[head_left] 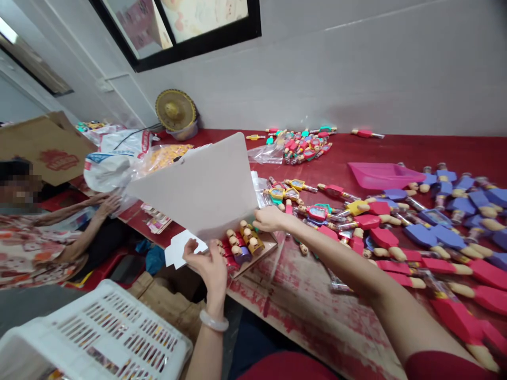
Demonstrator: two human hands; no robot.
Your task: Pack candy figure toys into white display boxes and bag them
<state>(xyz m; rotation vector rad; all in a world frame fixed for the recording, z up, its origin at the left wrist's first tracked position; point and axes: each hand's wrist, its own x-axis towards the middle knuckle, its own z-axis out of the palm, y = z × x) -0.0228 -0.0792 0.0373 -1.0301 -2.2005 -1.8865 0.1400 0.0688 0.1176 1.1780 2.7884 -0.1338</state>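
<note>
Head view: a white card box [206, 184], its big lid flap raised, is kept at the near edge of the red table [317, 311]. The box's near corner is pinched by the left hand [208, 264], fingers closed on the card. The right hand [271, 219] is closed over the box's right rim, just beside the packed toys [243, 243] standing inside it. Loose purple and red toys [428, 232] are spread to the right, with a pink tray [380, 174] beyond. A white crate [106, 332] is seen lower left, and a co-worker's arm [85, 227] is stretched out at the left.
</note>
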